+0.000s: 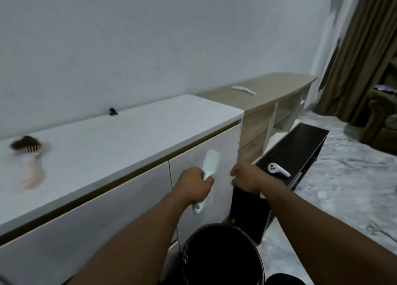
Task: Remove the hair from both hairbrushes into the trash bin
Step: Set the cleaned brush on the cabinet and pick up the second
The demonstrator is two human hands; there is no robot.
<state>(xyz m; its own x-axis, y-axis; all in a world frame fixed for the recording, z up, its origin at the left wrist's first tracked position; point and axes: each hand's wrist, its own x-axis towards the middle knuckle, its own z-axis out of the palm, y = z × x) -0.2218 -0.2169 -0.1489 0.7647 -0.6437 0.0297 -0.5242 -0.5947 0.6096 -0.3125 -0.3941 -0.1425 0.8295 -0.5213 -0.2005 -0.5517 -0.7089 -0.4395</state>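
Head view: pale hairbrush (211,163) in left hand (194,185), bristles hair-free.

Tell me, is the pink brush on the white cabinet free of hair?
No, the pink brush lying on the white cabinet carries a thick dark clump of hair.

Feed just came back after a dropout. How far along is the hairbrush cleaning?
About halfway, it seems. The white brush in the left hand shows no hair and sits above the trash bin. The right hand pinches beside it; contents unclear. The pink brush on the cabinet is full of hair.
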